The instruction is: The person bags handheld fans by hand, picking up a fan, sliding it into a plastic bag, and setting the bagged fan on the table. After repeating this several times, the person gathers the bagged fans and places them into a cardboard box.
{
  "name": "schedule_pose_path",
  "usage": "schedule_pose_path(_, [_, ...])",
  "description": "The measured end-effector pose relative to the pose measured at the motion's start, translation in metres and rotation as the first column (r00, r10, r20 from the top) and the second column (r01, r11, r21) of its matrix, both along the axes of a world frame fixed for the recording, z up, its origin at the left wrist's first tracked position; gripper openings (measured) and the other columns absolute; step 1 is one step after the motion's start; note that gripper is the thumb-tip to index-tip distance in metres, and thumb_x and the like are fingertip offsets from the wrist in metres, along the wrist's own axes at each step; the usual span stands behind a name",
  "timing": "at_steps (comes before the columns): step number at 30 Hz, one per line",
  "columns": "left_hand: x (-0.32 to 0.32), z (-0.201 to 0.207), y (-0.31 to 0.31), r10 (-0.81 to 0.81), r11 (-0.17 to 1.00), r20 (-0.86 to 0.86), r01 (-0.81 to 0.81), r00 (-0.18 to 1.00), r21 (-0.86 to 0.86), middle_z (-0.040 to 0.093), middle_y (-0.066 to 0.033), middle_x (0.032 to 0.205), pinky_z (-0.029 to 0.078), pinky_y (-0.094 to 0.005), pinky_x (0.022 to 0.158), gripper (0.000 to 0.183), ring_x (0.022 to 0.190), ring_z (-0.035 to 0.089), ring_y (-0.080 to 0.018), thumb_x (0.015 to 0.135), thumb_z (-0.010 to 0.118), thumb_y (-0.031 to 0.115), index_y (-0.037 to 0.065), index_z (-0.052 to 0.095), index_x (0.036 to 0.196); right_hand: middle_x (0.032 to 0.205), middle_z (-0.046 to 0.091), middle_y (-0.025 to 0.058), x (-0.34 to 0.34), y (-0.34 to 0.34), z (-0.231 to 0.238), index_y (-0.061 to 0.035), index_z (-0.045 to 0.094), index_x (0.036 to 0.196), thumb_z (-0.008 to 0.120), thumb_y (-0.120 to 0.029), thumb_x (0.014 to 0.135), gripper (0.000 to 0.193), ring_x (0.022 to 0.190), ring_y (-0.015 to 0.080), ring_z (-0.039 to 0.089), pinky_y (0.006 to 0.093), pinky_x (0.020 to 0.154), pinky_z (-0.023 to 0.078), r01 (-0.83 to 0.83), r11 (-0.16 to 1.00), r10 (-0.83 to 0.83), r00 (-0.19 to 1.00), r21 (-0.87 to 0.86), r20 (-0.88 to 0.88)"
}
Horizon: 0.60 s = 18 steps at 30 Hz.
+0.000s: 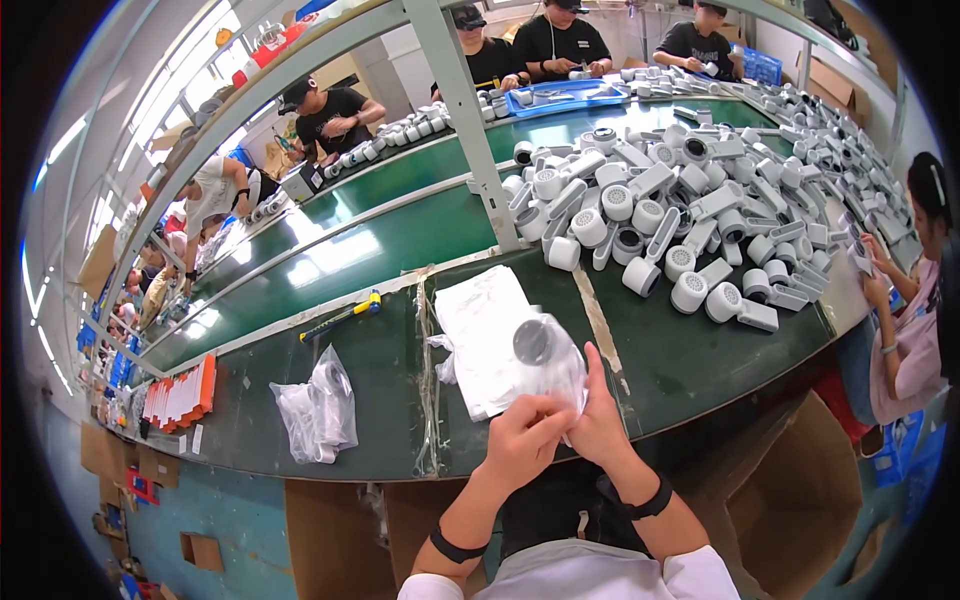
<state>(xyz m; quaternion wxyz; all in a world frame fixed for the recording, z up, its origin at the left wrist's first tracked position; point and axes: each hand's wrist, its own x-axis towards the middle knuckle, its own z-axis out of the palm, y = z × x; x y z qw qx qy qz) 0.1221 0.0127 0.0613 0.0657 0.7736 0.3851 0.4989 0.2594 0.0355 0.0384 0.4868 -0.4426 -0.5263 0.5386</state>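
A clear plastic bag [570,372] with a white hair-dryer-like device inside is in both my hands, over the near edge of the bench. The device's round grey end [536,342] points away from me. My left hand [528,432] is closed, pinching the bag's near end. My right hand [598,420] grips the bag from the right, its index finger stretched up along the side. Just beyond them lies a stack of white plastic bags [478,318], partly covered by the bagged device.
A bagged device [318,408] lies on the left, near a yellow-and-black hammer-like tool [342,316] and orange-and-white cartons [182,394]. Loose white devices [650,205] are heaped at right. A metal post [465,130] rises ahead. An open cardboard box [790,490] stands below right. Co-workers surround the bench.
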Motion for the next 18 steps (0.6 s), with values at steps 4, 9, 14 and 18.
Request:
schedule_pose_path(4, [-0.010, 0.004, -0.009, -0.206, 0.970, 0.039, 0.210, 0.978, -0.125, 0.061, -0.0080, 0.087, 0.051, -0.0300, 0.062, 0.015, 0.070, 0.061, -0.0201, 0.080, 0.070, -0.002, 0.002, 0.069, 0.095, 0.117, 0.063, 0.0160, -0.003, 0.011, -0.003, 0.0004, 0.028, 0.146, 0.064, -0.018, 0.093, 0.067, 0.099, 0.0176, 0.063, 0.0288, 0.084, 0.050, 0.105, 0.968, -0.106, 0.994, 0.227, -0.011])
schedule_pose_path(9, [-0.015, -0.011, -0.012, -0.064, 0.919, 0.715, 0.321, 0.696, -0.230, 0.063, -0.0073, 0.097, 0.054, -0.0293, 0.076, 0.017, 0.083, 0.064, -0.0174, 0.091, 0.063, 0.006, -0.001, 0.063, 0.107, 0.113, 0.061, 0.0052, -0.011, 0.001, 0.014, -0.0003, 0.044, 0.132, 0.059, -0.012, 0.095, 0.042, 0.099, 0.0105, 0.058, 0.0255, 0.087, 0.048, -0.041, 0.998, 0.018, 0.888, -0.040, -0.459])
schedule_pose_path(14, [-0.010, -0.023, -0.005, 0.249, 0.688, 0.903, 0.592, 0.351, -0.420, 0.052, -0.0118, 0.133, 0.044, -0.0400, 0.104, 0.043, 0.123, 0.053, -0.0233, 0.103, 0.044, 0.026, 0.004, 0.038, 0.139, 0.113, 0.059, 0.0098, -0.037, -0.013, 0.018, -0.0018, 0.046, 0.129, 0.062, -0.013, 0.093, 0.041, 0.102, 0.0153, 0.058, 0.0269, 0.087, 0.047, 0.050, 0.977, 0.023, 0.940, 0.205, -0.340])
schedule_pose_path(18, [-0.008, -0.008, -0.015, 0.354, 0.574, 0.893, 0.690, 0.277, -0.441, 0.051, -0.0088, 0.136, 0.042, -0.0408, 0.106, 0.043, 0.126, 0.051, -0.0244, 0.104, 0.041, 0.028, 0.010, 0.035, 0.143, 0.106, 0.059, 0.0158, -0.043, -0.011, 0.031, -0.0004, 0.062, 0.112, 0.068, -0.004, 0.081, 0.032, 0.091, 0.0300, 0.058, 0.0373, 0.079, 0.047, 0.187, 0.869, -0.263, 0.959, 0.459, 0.109])
